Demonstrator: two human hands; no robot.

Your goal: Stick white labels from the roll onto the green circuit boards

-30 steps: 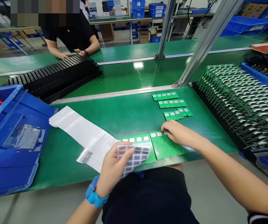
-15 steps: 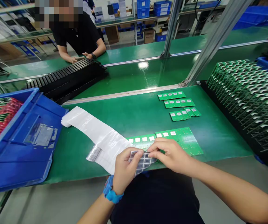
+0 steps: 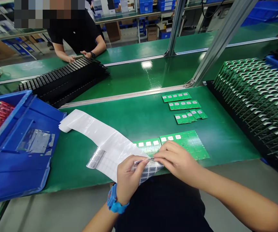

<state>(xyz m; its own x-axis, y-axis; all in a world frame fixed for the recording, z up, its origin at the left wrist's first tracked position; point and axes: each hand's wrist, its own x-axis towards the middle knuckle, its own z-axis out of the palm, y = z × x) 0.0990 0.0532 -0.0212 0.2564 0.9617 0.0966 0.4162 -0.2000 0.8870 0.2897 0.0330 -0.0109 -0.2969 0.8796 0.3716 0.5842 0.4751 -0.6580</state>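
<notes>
Right hand (image 3: 179, 162) has moved from the large rectangular green circuit panel (image 3: 194, 145) to the upper edge of the curved sheet of grey printed labels (image 3: 148, 171); thumb and finger pinched together on that edge. Left hand (image 3: 129, 175) clamped on same sheet, which is held at near edge of green worktop (image 3: 129, 117). Panel lies flat, three white labels (image 3: 170, 138) along its far side.

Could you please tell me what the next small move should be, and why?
Probably the right hand should ease one label off the label sheet. The left hand holds the sheet, the right fingertips meet at its upper edge, and the right-hand green board shows three white labels with bare board beside them.
</notes>
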